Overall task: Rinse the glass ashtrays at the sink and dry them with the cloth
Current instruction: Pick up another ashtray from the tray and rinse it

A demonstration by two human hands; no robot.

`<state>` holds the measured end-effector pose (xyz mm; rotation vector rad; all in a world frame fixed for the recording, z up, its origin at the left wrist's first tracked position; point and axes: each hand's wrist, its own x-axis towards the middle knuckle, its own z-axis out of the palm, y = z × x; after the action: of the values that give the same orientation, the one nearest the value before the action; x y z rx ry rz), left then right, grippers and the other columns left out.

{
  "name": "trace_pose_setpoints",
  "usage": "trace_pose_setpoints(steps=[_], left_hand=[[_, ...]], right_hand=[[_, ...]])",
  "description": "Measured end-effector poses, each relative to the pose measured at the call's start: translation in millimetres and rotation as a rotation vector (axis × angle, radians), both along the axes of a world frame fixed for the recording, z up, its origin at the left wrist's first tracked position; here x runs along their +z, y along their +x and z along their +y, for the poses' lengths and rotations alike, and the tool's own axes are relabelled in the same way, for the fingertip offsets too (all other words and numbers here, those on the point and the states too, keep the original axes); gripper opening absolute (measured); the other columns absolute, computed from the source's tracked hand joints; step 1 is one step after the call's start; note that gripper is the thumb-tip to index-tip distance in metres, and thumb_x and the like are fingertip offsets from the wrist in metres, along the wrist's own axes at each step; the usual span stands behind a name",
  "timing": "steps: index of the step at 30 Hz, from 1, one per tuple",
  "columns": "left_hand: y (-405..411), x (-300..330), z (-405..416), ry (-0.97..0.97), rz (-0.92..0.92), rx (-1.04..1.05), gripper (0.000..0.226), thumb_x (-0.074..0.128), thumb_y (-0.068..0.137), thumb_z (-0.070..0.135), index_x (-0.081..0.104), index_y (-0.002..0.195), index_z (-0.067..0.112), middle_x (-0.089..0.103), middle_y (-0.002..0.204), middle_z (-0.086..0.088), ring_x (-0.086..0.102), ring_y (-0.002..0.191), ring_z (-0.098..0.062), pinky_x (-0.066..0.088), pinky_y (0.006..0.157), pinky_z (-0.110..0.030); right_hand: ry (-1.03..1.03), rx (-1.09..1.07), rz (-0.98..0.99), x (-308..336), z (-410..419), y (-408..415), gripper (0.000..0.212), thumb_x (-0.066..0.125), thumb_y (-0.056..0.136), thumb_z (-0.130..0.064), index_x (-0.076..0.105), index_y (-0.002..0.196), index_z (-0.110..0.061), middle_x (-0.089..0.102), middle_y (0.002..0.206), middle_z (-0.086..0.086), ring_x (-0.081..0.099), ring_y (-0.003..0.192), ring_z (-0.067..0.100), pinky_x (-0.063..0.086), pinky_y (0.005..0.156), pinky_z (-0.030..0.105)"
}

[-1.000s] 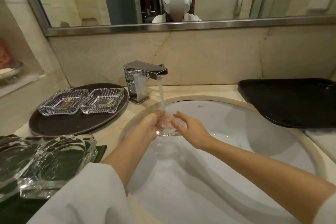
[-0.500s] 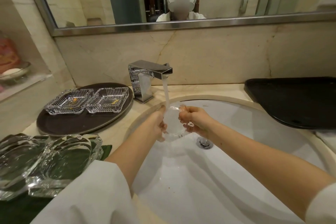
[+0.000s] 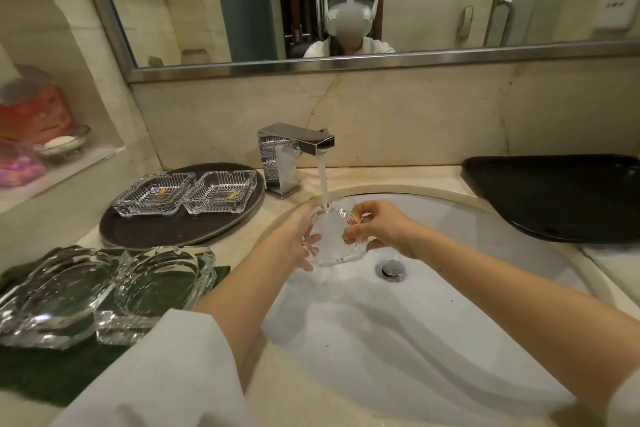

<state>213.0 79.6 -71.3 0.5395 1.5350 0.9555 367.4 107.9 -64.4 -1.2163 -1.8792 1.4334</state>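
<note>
A clear glass ashtray (image 3: 330,241) is tilted on edge under the running water from the chrome faucet (image 3: 294,149), above the white sink (image 3: 450,322). My left hand (image 3: 299,236) grips its left rim and my right hand (image 3: 377,227) pinches its right rim. Two square ribbed glass ashtrays (image 3: 154,194) (image 3: 221,191) sit side by side on a round dark tray (image 3: 145,236). Two large thick glass ashtrays (image 3: 59,298) (image 3: 159,284) rest on a dark green cloth (image 3: 41,371) at the near left.
A black rectangular tray (image 3: 554,198) lies on the counter right of the sink. The drain plug (image 3: 391,269) sits just below the hands. A wall niche at the left holds a soap dish (image 3: 64,144) and colourful packets. A mirror runs along the wall above.
The ashtray was turned from lying low between my hands to standing on edge facing me under the stream. The camera view shifted slightly left and closer.
</note>
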Motion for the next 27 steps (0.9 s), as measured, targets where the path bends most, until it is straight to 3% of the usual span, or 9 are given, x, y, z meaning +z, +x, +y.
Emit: trace_pose_setpoints(steps=[4, 6, 9, 11, 13, 16, 20, 24, 27], left_hand=[[3, 4, -18, 0.058, 0.05, -0.017, 0.065, 0.05, 0.083, 0.063, 0.049, 0.133, 0.02, 0.046, 0.136, -0.006, 0.041, 0.128, -0.029, 0.022, 0.111, -0.056], [3, 6, -25, 0.07, 0.088, -0.027, 0.058, 0.047, 0.085, 0.062, 0.052, 0.124, 0.019, 0.053, 0.122, -0.003, 0.047, 0.122, -0.027, 0.02, 0.111, -0.055], [3, 11, -31, 0.064, 0.114, -0.003, 0.038, 0.048, 0.089, 0.053, 0.05, 0.103, 0.018, 0.056, 0.089, 0.001, 0.057, 0.089, -0.017, 0.021, 0.108, -0.051], [8, 14, -38, 0.041, 0.112, -0.025, 0.03, 0.053, 0.09, 0.046, 0.051, 0.094, 0.017, 0.054, 0.079, 0.004, 0.053, 0.071, -0.01, 0.037, 0.091, -0.039], [12, 16, -45, 0.026, 0.114, -0.04, 0.024, 0.054, 0.091, 0.042, 0.051, 0.091, 0.017, 0.054, 0.076, 0.005, 0.05, 0.065, -0.007, 0.036, 0.065, -0.026], [18, 21, -51, 0.054, 0.115, -0.048, 0.021, 0.054, 0.093, 0.037, 0.052, 0.101, 0.017, 0.053, 0.078, 0.006, 0.049, 0.066, -0.006, 0.031, 0.057, -0.022], [17, 32, -56, 0.137, 0.131, -0.048, 0.021, 0.058, 0.091, 0.032, 0.054, 0.104, 0.016, 0.05, 0.085, 0.003, 0.049, 0.075, -0.01, 0.038, 0.058, -0.026], [11, 35, -66, 0.114, 0.107, -0.083, 0.02, 0.061, 0.09, 0.03, 0.057, 0.087, 0.011, 0.049, 0.081, -0.001, 0.05, 0.073, -0.013, 0.046, 0.061, -0.03], [9, 37, -68, 0.128, 0.101, -0.06, 0.023, 0.06, 0.09, 0.031, 0.056, 0.086, 0.009, 0.05, 0.082, -0.003, 0.053, 0.071, -0.014, 0.047, 0.057, -0.028]], right_hand=[[0.04, 0.021, -0.005, -1, -19, 2, 0.029, 0.065, 0.084, -0.005, 0.041, 0.07, -0.017, 0.068, 0.079, 0.008, 0.062, 0.058, 0.003, 0.043, 0.049, 0.015], [0.054, -0.007, 0.019, -2, -27, 2, 0.024, 0.063, 0.087, -0.009, 0.044, 0.073, -0.016, 0.068, 0.077, 0.007, 0.062, 0.063, 0.008, 0.045, 0.054, 0.019], [-0.007, -0.042, 0.058, -4, -36, 5, 0.011, 0.058, 0.091, -0.015, 0.053, 0.085, -0.009, 0.066, 0.073, 0.008, 0.063, 0.067, 0.019, 0.051, 0.059, 0.029], [-0.064, -0.056, 0.054, -2, -39, 8, 0.011, 0.057, 0.092, -0.015, 0.054, 0.09, -0.004, 0.064, 0.072, 0.009, 0.063, 0.063, 0.02, 0.053, 0.056, 0.029], [-0.103, -0.064, 0.042, 1, -43, 11, 0.013, 0.056, 0.093, -0.014, 0.054, 0.09, -0.001, 0.064, 0.073, 0.011, 0.064, 0.06, 0.02, 0.054, 0.053, 0.028], [-0.102, -0.102, 0.05, 5, -48, 14, 0.014, 0.057, 0.092, -0.014, 0.054, 0.089, -0.001, 0.065, 0.073, 0.012, 0.064, 0.053, 0.017, 0.054, 0.052, 0.028], [-0.038, -0.122, 0.053, 16, -50, 18, 0.015, 0.058, 0.092, -0.017, 0.055, 0.09, -0.002, 0.066, 0.076, 0.011, 0.063, 0.053, 0.016, 0.054, 0.053, 0.026], [-0.056, -0.099, -0.019, 26, -52, 21, 0.019, 0.058, 0.092, -0.019, 0.057, 0.091, 0.0, 0.066, 0.077, 0.012, 0.062, 0.053, 0.017, 0.055, 0.053, 0.026], [-0.044, -0.097, 0.01, 30, -52, 19, 0.021, 0.059, 0.091, -0.02, 0.057, 0.093, 0.0, 0.066, 0.075, 0.012, 0.062, 0.049, 0.016, 0.052, 0.048, 0.024]])
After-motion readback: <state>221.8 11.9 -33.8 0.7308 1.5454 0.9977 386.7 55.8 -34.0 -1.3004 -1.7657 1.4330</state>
